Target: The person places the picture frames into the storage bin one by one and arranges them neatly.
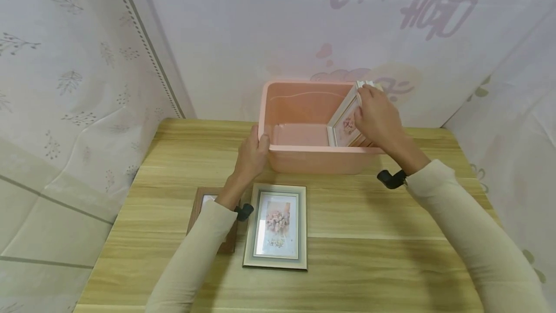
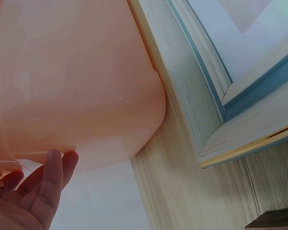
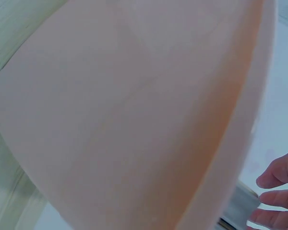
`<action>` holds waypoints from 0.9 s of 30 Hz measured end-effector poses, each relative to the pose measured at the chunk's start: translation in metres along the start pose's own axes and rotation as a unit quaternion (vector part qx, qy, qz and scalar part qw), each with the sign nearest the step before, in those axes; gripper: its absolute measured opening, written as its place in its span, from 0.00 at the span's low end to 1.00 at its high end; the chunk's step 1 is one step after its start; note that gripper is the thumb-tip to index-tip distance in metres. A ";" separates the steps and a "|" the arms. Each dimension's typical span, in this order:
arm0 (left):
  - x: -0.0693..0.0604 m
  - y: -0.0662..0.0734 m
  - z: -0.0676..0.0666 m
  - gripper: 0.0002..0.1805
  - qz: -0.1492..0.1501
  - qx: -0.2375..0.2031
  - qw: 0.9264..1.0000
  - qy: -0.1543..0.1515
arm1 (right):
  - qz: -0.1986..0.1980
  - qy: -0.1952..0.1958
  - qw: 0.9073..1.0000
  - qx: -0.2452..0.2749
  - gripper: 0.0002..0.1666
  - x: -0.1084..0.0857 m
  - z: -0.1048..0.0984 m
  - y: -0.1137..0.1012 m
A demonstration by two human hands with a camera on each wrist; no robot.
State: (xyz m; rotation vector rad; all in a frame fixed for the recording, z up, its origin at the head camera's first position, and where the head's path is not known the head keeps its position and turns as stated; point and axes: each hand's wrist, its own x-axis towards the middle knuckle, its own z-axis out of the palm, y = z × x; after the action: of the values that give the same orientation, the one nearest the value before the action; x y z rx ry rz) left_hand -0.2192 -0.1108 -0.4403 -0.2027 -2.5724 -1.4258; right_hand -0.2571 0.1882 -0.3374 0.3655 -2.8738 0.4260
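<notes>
A pink plastic tub point(image 1: 321, 161) stands at the back of the table. My left hand point(image 1: 251, 156) grips the tub's left rim near its front corner; in the left wrist view the fingers point(image 2: 53, 177) curl at the rim. On the tub's right side, my right hand point(image 1: 381, 116) holds the top of a white picture frame point(image 1: 347, 122) with a flower print, which leans inside the tub. More frame edges show behind that one, partly hidden by the hand. In the right wrist view, the fingertips point(image 3: 273, 175) are beside a grey frame edge point(image 3: 240, 208), beyond the tub's rim.
A cream and grey-blue picture frame point(image 1: 278, 262) with a rose print lies face up before the tub. Left of it lies a brown picture frame point(image 1: 194, 211), partly under the left forearm. A patterned cloth point(image 1: 217, 37) hangs behind the wooden table point(image 1: 369, 255).
</notes>
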 end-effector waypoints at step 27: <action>0.000 0.000 0.000 0.19 -0.003 0.006 1.000 0.005 | -0.069 -0.061 0.995 0.030 0.29 -0.027 -0.001 -0.027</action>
State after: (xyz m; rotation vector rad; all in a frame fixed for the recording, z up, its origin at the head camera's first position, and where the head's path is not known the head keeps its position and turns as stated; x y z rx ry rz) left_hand -0.2195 -0.1105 -0.4404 -0.1849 -2.5741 -1.4106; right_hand -0.2245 0.1687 -0.3362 0.6171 -2.9329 0.4818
